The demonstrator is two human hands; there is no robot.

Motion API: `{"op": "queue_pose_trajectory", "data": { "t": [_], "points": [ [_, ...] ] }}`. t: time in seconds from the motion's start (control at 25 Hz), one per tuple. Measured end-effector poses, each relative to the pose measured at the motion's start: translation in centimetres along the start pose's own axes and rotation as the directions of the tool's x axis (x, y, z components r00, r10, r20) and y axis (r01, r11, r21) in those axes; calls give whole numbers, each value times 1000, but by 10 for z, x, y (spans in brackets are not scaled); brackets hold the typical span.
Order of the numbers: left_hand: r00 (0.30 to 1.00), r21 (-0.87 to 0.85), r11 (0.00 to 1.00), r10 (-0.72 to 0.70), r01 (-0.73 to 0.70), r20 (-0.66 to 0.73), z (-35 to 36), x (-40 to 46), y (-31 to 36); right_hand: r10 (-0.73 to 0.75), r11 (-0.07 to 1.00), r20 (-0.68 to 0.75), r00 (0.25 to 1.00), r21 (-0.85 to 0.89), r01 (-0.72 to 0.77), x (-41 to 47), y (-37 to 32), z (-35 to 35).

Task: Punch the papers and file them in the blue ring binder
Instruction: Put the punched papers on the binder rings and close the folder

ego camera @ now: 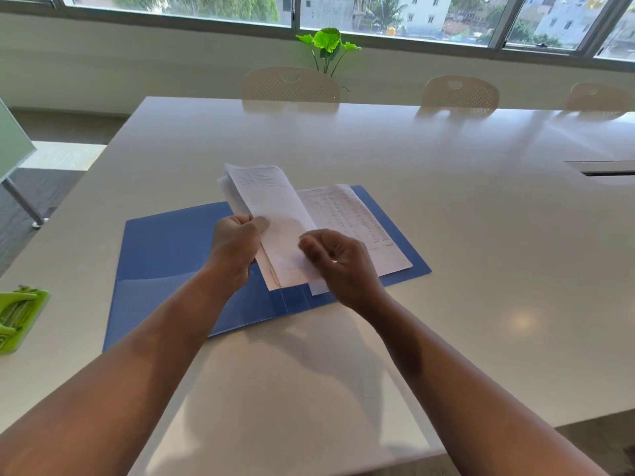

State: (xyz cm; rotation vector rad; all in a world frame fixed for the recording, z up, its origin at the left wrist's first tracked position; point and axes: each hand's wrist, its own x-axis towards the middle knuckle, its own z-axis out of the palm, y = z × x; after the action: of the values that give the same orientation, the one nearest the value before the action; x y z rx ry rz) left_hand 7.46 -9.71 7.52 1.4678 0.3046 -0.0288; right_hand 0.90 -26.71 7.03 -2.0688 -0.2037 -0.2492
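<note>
The blue ring binder (pixel 165 242) lies open on the white table (pixel 446 235). A printed sheet (pixel 350 221) lies flat on its right half. My left hand (pixel 237 242) grips the left edge of a lifted stack of papers (pixel 271 207), tilted up over the binder's spine. My right hand (pixel 333 259) is over the lower part of that stack, fingers curled, with thumb and fingertips at the paper's surface; whether it pinches a sheet is blurred. A green hole punch (pixel 17 317) sits at the table's left edge.
Three cream chairs (pixel 290 84) stand along the far side of the table, with a green plant (pixel 326 42) behind them under the windows. A cable slot (pixel 604 168) is set into the table at the right.
</note>
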Motion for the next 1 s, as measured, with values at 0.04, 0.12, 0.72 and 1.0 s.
{"op": "queue_pose_trajectory", "data": {
  "t": [0.04, 0.12, 0.72, 1.0],
  "points": [
    [1000, -5, 1000, -1, 1, 3, -1, 1, -2, 43, 999, -52, 998, 7, -43, 2, 7, -4],
    [1000, -21, 1000, 0, 0, 4, -2, 3, -3, 139, 982, -167, 976, -100, -157, 8, 25, -15],
    [1000, -63, 998, -17, 18, 26, -5, 15, -12, 531, 571, -302, 792, -564, -597, 19, 111, -82],
    [1000, -42, 999, -25, 25, 16, -5, 14, -11, 561, 757, -289, 776, -201, -622, 24, 105, -79]
  ]
}}
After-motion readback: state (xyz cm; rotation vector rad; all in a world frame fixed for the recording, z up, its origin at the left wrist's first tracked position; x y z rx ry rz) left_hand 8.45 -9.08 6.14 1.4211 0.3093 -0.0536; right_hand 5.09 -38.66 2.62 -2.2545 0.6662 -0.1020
